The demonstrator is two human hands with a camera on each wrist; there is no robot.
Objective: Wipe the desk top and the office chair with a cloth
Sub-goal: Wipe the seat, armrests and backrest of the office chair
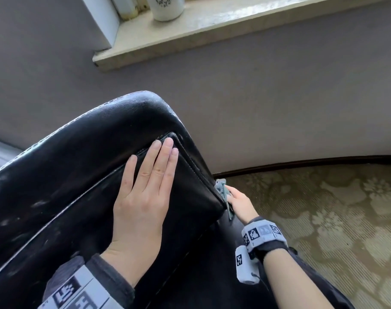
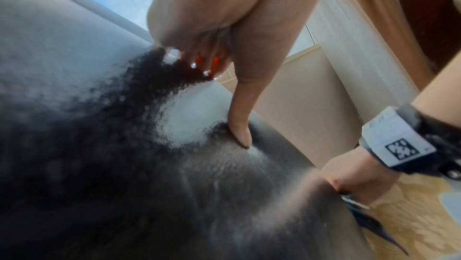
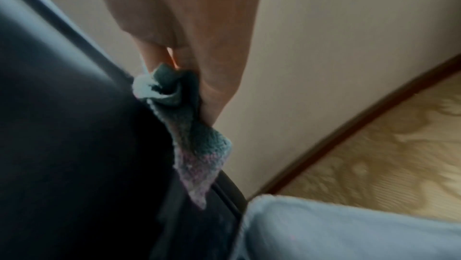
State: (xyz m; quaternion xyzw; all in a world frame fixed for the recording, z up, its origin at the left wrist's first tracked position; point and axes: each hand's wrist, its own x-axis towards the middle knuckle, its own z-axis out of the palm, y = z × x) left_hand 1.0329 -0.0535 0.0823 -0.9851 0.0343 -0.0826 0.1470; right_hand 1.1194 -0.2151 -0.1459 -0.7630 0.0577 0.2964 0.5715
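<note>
Left hand (image 1: 143, 197): lies flat, palm down, on the black office chair (image 1: 67, 175), on the raised stitched pad near the upper corner of the backrest. Fingers straight and pressed side by side, thumb spread out to the left; nothing held. In the left wrist view the thumb tip presses into the leather.

Right hand (image 1: 240, 202): lower, at the right edge of the chair, just past the corner of the stitched pad. Its grip pinches a bunched grey-green cloth (image 3: 174, 94) between fingers and thumb. The cloth sits on the chair side of the grip, wedged between the fingers and the chair's black side edge and touching that edge. A loose corner with a pinkish tint hangs below the grip along the chair side.

Surroundings: patterned carpet (image 1: 335, 208) beneath the right hand; a white mug (image 1: 165, 6) on the windowsill (image 1: 212, 25) above, well apart from both hands.
</note>
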